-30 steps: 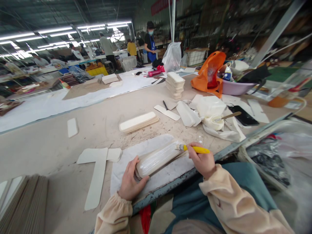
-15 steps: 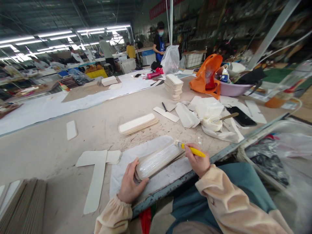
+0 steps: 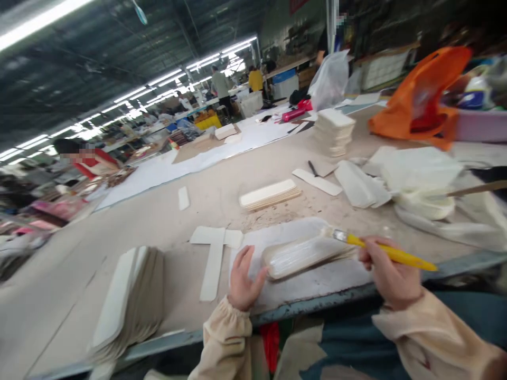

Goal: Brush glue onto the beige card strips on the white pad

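My right hand (image 3: 390,274) is closed around the yellow handle of a paintbrush (image 3: 368,244). The bristles meet the far right end of a glossy, wet-looking strip on a stack of long rounded pieces (image 3: 303,257). This stack lies tilted on a white sheet (image 3: 289,232) at the table's front edge. At the stack's left end is my left hand (image 3: 245,279), open, thumb and fingers apart; whether the thumb touches the stack I cannot tell. Left of it, several pale flat pieces (image 3: 214,258) overlap in a T shape.
A taller stack of pieces (image 3: 127,301) stands at the front left. Behind the work lie a low stack (image 3: 271,196), a black-handled tool (image 3: 312,168) and a higher stack (image 3: 335,129). White plastic (image 3: 420,174) and an orange bag (image 3: 420,100) are at right. A person (image 3: 87,153) bends over materials at far left.
The view has swung left, so the table things appear further right. My left hand has come off the stack's end with fingers spread. The brush stays at the stack's right end.
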Demonstrator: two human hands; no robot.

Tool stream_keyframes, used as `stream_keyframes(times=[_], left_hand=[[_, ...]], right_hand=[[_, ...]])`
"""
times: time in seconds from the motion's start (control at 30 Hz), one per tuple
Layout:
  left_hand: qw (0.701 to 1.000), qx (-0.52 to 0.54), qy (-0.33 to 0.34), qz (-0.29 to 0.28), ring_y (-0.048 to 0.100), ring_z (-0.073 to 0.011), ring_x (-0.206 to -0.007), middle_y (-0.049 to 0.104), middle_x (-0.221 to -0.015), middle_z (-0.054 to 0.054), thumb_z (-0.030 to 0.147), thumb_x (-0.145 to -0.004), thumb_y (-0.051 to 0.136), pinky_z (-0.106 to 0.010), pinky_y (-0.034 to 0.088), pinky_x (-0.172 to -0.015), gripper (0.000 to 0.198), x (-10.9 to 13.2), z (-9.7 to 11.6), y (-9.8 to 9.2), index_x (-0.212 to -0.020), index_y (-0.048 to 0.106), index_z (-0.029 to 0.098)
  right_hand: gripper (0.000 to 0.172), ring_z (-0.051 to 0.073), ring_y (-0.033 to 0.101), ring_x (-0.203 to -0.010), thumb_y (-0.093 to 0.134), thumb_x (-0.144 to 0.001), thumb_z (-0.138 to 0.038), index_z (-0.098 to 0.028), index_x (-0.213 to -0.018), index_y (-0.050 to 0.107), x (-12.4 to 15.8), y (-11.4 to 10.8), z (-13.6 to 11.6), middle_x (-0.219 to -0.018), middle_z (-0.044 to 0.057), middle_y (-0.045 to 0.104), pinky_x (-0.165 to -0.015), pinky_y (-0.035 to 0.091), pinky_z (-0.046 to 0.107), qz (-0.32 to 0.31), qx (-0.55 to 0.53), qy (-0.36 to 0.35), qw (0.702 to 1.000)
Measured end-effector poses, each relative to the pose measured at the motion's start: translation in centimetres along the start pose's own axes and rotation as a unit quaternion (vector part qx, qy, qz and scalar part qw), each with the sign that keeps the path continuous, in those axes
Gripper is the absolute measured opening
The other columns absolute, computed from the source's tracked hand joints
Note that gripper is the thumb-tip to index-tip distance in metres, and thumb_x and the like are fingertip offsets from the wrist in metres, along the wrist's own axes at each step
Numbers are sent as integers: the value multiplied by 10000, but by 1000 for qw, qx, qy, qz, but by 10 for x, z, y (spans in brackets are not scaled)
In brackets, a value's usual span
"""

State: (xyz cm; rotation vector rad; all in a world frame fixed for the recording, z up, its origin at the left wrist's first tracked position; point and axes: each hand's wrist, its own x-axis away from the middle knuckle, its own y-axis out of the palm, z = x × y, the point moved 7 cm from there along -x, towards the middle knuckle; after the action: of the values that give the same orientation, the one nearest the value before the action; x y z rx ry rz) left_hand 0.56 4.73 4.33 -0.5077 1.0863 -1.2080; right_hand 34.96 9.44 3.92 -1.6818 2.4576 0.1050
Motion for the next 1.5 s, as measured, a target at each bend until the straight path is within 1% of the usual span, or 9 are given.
stream_keyframes(times=[0.17,0.47,0.7,0.9,1.0,1.2,1.37,1.43,1.5], left_hand=[[957,-229,-178,-28,578,-301,-1128,625,-1175,-183,421,-842,571,-449,451,-988,449,18,-59,-45,-1164,625,113],[937,-270,-204,-87,657,-230,-905,697,-975,-113,263,-835,526,-325,485,-829,226,40,-96,-53,-835,730,166],[935,-268,-230,-25,624,-160,-659,687,-761,-55,214,-803,489,-240,422,-603,222,36,-95,-83,-664,659,179],[979,-105,-170,46,560,-121,-585,608,-648,16,362,-874,450,-199,421,-562,238,31,-38,-114,-825,613,196],[994,59,-86,-37,518,-120,-548,580,-633,23,353,-892,448,-206,409,-517,215,21,12,-91,-817,588,209],[949,164,-12,-269,508,-140,-562,536,-605,13,325,-919,417,-247,376,-546,233,13,83,-18,-768,573,241],[925,197,-11,-324,504,-143,-618,542,-641,1,361,-921,429,-260,358,-590,256,13,96,11,-761,577,229],[907,244,-60,-337,488,-132,-616,530,-635,3,393,-913,459,-252,356,-582,273,20,92,22,-744,573,211],[859,339,-149,-354,485,-118,-582,537,-638,6,458,-878,517,-236,359,-539,284,34,87,36,-783,571,196]], right_hand=[[290,175,463,-458,599,-820,-539,-251,-826,619,-7,-4,-5,-588,58,543,-401,391,357,8,17,-12,1000],[226,177,514,-490,582,-853,-479,-256,-853,621,-2,-2,-4,-618,44,580,-433,424,350,-19,34,-73,997],[213,140,545,-518,604,-871,-394,-212,-969,652,0,-10,-8,-682,28,621,-487,463,302,16,-11,-100,995],[198,161,665,-756,587,-897,-356,-215,-1024,642,2,1,-13,-930,57,681,-660,573,304,-7,-92,-111,990],[214,202,668,-949,572,-904,-390,-222,-1029,611,6,16,-8,-1078,78,663,-796,579,357,-70,-127,-70,987],[321,247,641,-1072,585,-872,-486,-255,-1054,457,15,35,-3,-1322,125,561,-887,544,440,-157,-198,23,967],[390,252,629,-1090,656,-809,-479,-261,-1009,401,7,30,-6,-1235,110,622,-857,553,429,-142,-164,22,976],[397,245,623,-1102,690,-785,-450,-262,-969,393,2,25,-3,-1131,81,670,-904,529,433,-119,-149,7,982],[408,241,633,-1082,716,-761,-438,-260,-936,393,-3,18,2,-1040,63,693,-933,511,434,-84,-125,-10,989]])
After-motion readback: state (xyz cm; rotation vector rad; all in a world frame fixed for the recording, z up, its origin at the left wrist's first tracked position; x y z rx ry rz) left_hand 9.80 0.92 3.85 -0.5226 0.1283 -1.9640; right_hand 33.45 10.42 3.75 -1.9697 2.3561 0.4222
